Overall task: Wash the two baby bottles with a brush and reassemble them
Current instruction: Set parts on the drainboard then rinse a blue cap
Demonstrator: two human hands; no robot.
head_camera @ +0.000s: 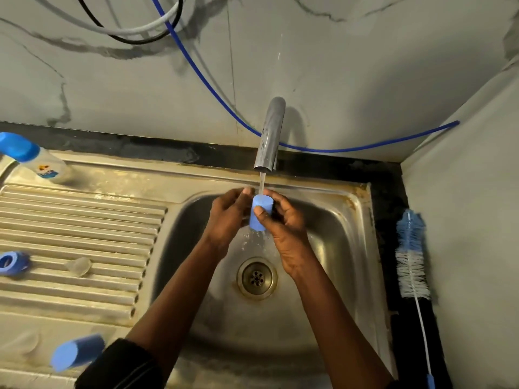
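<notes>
A: Where is the piece being washed?

B: A small light-blue plastic cap (261,215), cylinder-shaped, is held over the basin of the stainless-steel sink (345,220), right under the thin stream from the grey metal tap (270,136). The right hand (283,228) has its grip pinching the cap, thumb on the front face. The left hand (229,214) curls at the cap's other side, fingertips touching it; how firmly it presses, I cannot tell.

A: How many blue caps in all?

B: Two. The second light-blue cap (77,352) lies on its side at the near left of the worktop. There is also one blue threaded ring (12,262) and one clear soft teat (78,266), both on the ribbed steel draining board (84,220), set apart.

A: Bottles?

B: I count one: a pale translucent bottle with a blue top (33,161), tilted at the far left corner.

A: And the brush?

B: One, a long bottle brush with blue and white bristles (412,256) on a thin white wire handle, lying on the dark ledge right of the sink. A round perforated drain (257,277) sits in the basin's middle.
</notes>
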